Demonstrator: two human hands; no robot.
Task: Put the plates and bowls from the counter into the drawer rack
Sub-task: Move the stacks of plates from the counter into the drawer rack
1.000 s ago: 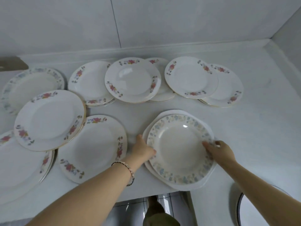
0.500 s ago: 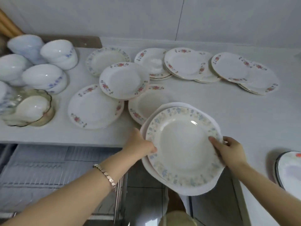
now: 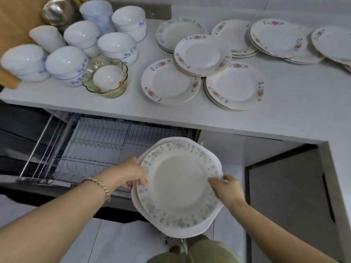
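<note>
Left hand (image 3: 133, 173) clamps the left rim of the stacked blue-flowered plates (image 3: 178, 185), right hand (image 3: 227, 187) pinches the opposite rim, holding them above the open drawer rack (image 3: 91, 147). Up on the counter (image 3: 284, 111): upturned bowls (image 3: 66, 61), red-flowered plates (image 3: 203, 54).

The counter (image 3: 284, 114) is a smooth, matt pale surface. The plates (image 3: 235, 85) on it look like glazed ceramic, glossy, with printed red flowers and thin gilt rims; the held plate (image 3: 178, 185) is duller cream ceramic with a faded blue floral band, over a plain white one. The upturned bowls (image 3: 66, 62) in the upper left of the frame are shiny white ware with blue sprigs. One scalloped dish (image 3: 106, 76) is clear amber-tinted glass. The drawer rack (image 3: 91, 141) is bright metal wire. A wooden board (image 3: 17, 25) lies at far left, beside a polished steel vessel (image 3: 57, 11). The bracelet (image 3: 100, 186) looks metallic.
</note>
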